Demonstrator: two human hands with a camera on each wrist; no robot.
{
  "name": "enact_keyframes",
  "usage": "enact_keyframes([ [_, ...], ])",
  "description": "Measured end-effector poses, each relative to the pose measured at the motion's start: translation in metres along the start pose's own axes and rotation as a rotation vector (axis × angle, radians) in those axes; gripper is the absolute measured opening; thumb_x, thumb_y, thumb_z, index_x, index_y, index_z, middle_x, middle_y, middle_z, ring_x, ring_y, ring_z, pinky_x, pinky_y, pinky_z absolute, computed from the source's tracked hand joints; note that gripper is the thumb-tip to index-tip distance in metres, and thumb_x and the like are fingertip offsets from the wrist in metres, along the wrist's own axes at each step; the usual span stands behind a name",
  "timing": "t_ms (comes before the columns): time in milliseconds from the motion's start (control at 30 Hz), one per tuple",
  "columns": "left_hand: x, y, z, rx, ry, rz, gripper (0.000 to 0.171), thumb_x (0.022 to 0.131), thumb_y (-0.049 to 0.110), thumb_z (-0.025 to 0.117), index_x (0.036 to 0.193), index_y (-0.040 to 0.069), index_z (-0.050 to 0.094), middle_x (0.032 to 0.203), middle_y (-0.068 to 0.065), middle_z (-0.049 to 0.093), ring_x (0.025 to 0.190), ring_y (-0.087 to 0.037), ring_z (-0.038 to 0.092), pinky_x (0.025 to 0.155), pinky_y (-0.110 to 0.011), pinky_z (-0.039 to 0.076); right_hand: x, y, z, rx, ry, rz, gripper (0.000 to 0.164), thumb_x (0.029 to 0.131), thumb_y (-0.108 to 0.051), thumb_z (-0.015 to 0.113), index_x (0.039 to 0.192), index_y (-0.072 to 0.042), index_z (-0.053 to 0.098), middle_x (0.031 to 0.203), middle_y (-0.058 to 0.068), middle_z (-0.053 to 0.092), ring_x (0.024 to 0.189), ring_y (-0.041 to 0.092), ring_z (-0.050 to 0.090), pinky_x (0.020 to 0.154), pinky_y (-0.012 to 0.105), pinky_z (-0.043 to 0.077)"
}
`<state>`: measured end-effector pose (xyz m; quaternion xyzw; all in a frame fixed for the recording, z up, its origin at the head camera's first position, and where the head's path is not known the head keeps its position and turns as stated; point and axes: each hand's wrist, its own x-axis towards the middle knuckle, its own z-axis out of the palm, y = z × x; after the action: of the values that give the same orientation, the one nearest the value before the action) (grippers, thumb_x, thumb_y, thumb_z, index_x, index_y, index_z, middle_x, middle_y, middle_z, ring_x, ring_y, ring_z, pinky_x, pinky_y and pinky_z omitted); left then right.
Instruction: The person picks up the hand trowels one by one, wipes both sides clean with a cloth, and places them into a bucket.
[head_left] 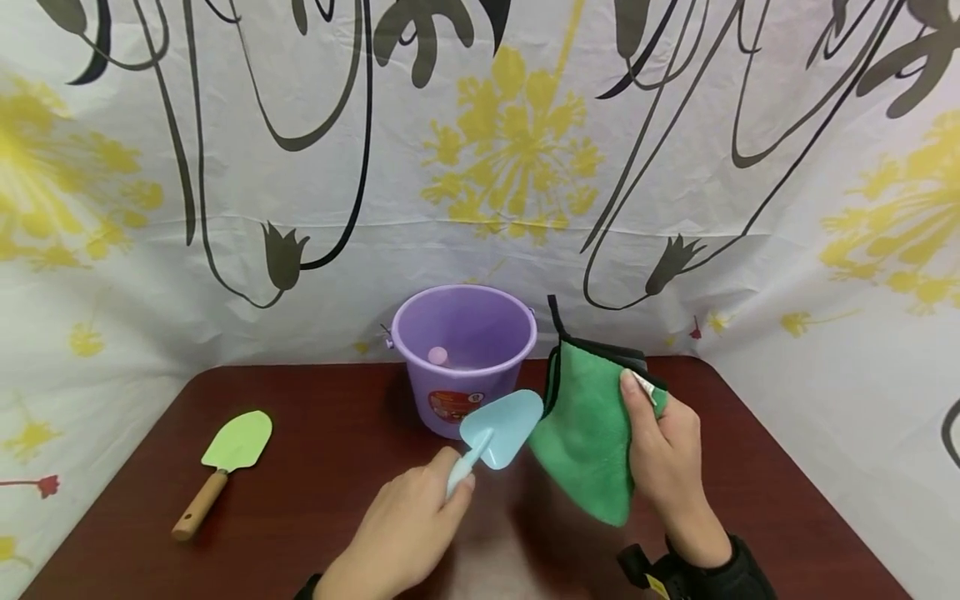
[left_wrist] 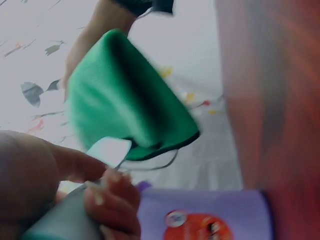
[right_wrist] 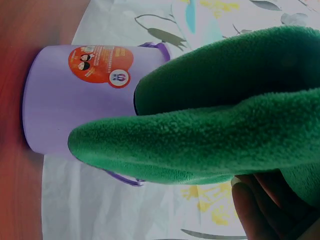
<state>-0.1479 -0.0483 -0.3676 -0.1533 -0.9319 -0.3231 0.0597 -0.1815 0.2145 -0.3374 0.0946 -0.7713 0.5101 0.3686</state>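
Observation:
My left hand [head_left: 408,523] grips the handle of a light blue toy shovel [head_left: 513,421], its blade pointing up and to the right in front of the bucket. In my right hand [head_left: 663,450] is a folded green cloth [head_left: 592,433] with black edging and a black loop, pinched near its upper right edge. The cloth hangs above the table, right beside the shovel's blade. In the left wrist view the green cloth [left_wrist: 120,100] shows beyond the shovel blade [left_wrist: 112,150]. From the right wrist, the cloth [right_wrist: 210,140] covers much of the fingers.
A purple bucket [head_left: 423,379] stands at the table's back edge, with a small pink round thing [head_left: 438,356] inside. On the left lies a green shovel [head_left: 238,442] with a wooden handle. A patterned white sheet [head_left: 465,208] hangs behind the dark red table [head_left: 322,433].

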Motion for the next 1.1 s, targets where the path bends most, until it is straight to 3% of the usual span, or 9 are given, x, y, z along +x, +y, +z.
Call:
enact_keyframes([
  [267,0.009,0.002,-0.041,-0.037,0.039,-0.104,0.009,0.098,0.037,0.063,0.093,0.032,0.057,0.063,0.011,0.046,0.059,-0.007,0.045,0.056,-0.026,0.037,0.006,0.002,-0.002,-0.029,0.025,0.034,0.047,0.104,-0.015,0.054,0.058,-0.007,0.052,0.047,-0.009,0.046,0.043,0.007,0.049,0.047,0.026,0.039],
  [400,0.023,0.001,-0.051,-0.046,0.044,-0.124,0.012,0.098,0.034,0.063,0.108,0.027,0.063,0.07,0.006,0.052,0.064,-0.011,0.049,0.057,-0.029,0.038,0.009,0.002,-0.008,-0.045,0.05,0.048,0.046,0.105,-0.016,0.053,0.06,-0.007,0.056,0.049,-0.01,0.049,0.045,0.005,0.052,0.048,0.024,0.04],
  [600,0.046,-0.003,-0.065,-0.117,-0.097,-0.128,0.013,0.1,0.021,0.054,0.107,0.013,0.061,0.077,-0.004,0.053,0.064,-0.017,0.048,0.058,-0.031,0.04,0.011,0.003,-0.012,-0.039,0.056,0.054,0.044,0.104,-0.015,0.054,0.061,-0.006,0.059,0.05,-0.012,0.051,0.045,0.004,0.053,0.048,0.024,0.04],
  [767,0.057,0.001,-0.08,-0.078,-0.156,-0.079,0.014,0.101,0.02,0.049,0.106,0.012,0.06,0.079,-0.005,0.052,0.066,-0.017,0.049,0.063,-0.032,0.042,0.011,0.002,-0.013,-0.044,0.062,0.056,0.044,0.104,-0.016,0.054,0.061,-0.006,0.06,0.05,-0.011,0.052,0.046,0.004,0.054,0.049,0.023,0.041],
  [1000,0.073,0.007,-0.121,-0.034,-0.305,0.064,0.021,0.103,0.016,0.045,0.109,0.003,0.06,0.086,-0.006,0.057,0.075,-0.017,0.05,0.07,-0.032,0.044,0.011,0.001,-0.014,-0.037,0.054,0.074,0.045,0.104,-0.017,0.055,0.061,-0.006,0.059,0.049,-0.01,0.051,0.045,0.006,0.053,0.048,0.025,0.04],
  [1100,0.087,0.009,-0.131,0.026,-0.289,0.091,0.028,0.103,0.014,0.045,0.12,-0.002,0.061,0.087,-0.008,0.06,0.075,-0.017,0.052,0.07,-0.031,0.044,0.012,0.001,-0.014,-0.023,0.053,0.057,0.044,0.104,-0.016,0.055,0.061,-0.007,0.059,0.05,-0.01,0.051,0.045,0.006,0.053,0.048,0.025,0.041],
])
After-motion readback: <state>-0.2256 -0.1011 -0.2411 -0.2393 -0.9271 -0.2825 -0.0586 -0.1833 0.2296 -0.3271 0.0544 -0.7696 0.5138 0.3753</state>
